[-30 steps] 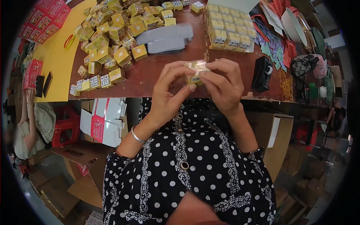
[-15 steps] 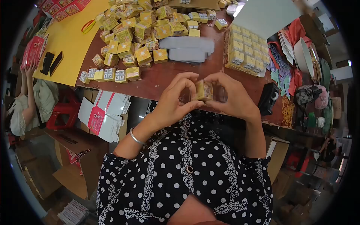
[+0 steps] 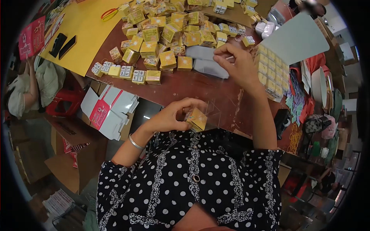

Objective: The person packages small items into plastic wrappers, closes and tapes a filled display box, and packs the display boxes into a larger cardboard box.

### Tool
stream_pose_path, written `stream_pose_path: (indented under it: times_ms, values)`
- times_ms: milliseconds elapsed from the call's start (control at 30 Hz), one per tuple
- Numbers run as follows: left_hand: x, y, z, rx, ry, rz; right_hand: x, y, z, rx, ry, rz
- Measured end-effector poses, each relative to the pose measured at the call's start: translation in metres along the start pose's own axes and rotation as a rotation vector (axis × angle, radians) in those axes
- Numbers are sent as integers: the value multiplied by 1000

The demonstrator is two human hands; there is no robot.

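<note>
My left hand point(image 3: 175, 115) is closed around a small yellow printed box point(image 3: 196, 119), low in front of my chest. Clear plastic film point(image 3: 214, 112) shows beside the box; I cannot tell whether it wraps it. Farther out, my right hand point(image 3: 239, 67) hovers at the right end of a stack of clear, greyish plastic sleeves point(image 3: 210, 68). Its thumb and forefinger are pinched together, and what lies between them, if anything, is too small to make out. Left of the sleeves is a heap of similar yellow boxes point(image 3: 168, 61).
A tray of packed yellow-and-white pieces point(image 3: 271, 71) stands at the right, its pale lid raised. A black tape dispenser point(image 3: 282, 121) sits near the front edge. Scissors point(image 3: 110, 14) and a phone point(image 3: 68, 47) lie on yellow sheeting. At far left, another person's arm point(image 3: 31, 82) holds a pink box.
My right hand has left the small box and moved away to the sleeves. My left hand keeps the box, now lower in view. The other person's pink box has been raised.
</note>
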State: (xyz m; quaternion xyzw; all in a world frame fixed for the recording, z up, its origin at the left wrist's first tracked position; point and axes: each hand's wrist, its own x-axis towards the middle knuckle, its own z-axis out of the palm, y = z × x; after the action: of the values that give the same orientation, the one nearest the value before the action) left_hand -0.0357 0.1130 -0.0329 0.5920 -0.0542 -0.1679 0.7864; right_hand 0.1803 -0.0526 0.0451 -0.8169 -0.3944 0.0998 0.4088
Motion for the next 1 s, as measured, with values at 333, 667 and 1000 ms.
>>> stream_pose_path:
  times_ms: [333,667,1000]
  values:
    - [-14,-12,-21,-199,-33,105,86,43,14,-487,380,-78]
    - [-3,-22,-15,-308,66,30,126,172,-40,-881,14,96]
    - [-1,-16,-14,-295,159,53,113,165,-33,-742,22,221]
